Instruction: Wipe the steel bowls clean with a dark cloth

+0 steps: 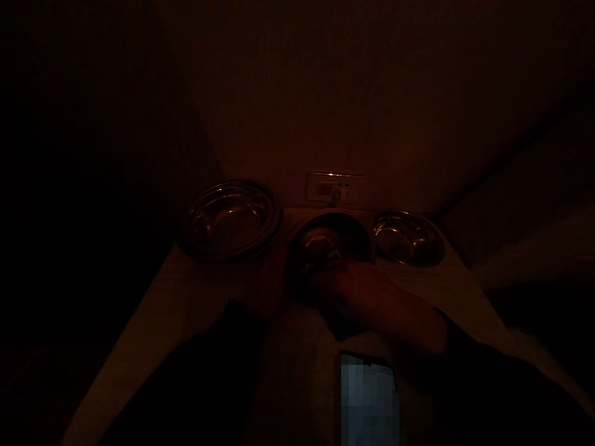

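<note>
In very dim light, a round metal bowl stands at the middle of the table, near the wall. My right hand reaches over its near side with the fingers curled down into it. A small pale glint shows by those fingers, but what they hold is too dark to make out. My left hand is at the bowl's left side, close against it. Its fingers are lost in shadow, so I cannot tell whether they grip the rim.
Shiny nested metal bowls stand at the left on the table. Another metal bowl is at the right. A wall socket with something plugged in is behind. A lit phone-like screen glows at the near edge.
</note>
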`<state>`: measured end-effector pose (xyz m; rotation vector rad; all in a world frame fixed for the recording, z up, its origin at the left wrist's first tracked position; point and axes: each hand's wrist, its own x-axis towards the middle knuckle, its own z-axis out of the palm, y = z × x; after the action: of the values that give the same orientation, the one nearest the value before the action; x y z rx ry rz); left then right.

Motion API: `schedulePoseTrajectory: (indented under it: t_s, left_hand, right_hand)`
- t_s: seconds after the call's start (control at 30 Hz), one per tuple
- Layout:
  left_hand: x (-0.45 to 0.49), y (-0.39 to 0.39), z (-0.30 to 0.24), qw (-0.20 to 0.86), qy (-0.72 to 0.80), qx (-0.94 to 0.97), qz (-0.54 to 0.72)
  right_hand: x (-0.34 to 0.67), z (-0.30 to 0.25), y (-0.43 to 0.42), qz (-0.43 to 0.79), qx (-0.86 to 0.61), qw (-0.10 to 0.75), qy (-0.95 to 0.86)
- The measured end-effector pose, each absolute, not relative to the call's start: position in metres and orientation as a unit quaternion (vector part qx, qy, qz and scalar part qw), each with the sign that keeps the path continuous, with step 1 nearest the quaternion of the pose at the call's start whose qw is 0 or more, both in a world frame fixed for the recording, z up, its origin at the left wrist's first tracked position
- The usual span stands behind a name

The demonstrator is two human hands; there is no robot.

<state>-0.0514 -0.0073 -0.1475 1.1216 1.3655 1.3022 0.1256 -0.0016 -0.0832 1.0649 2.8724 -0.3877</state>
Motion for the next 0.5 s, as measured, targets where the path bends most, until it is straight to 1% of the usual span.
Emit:
schedulePoseTrajectory:
  t_s: [0.13, 0.3, 0.43, 0.5]
  left_hand:
    - [-0.0475, -0.0047, -0.1387, 0.515, 0.510, 0.421, 0.545]
    - [-0.0504, -0.0077, -0.1405, 0.488, 0.557, 0.402, 0.538]
    - [-0.0497, -0.0071, -0.1419, 0.519, 0.522, 0.420, 0.531]
    - [-0.0489, -0.0062, -0.1428, 0.502, 0.518, 0.443, 0.532]
  right_hand:
    - [0.1227, -0.0838, -0.0023, -0.120, 0.353, 0.025, 0.928]
    - [0.1207, -0.0866, -0.0031, -0.119, 0.351, 0.013, 0.929]
    - [0.1216, -0.0848, -0.0044, -0.139, 0.340, 0.002, 0.930]
    - [0.1226, -0.0813, -0.0055, -0.159, 0.325, 0.000, 0.932]
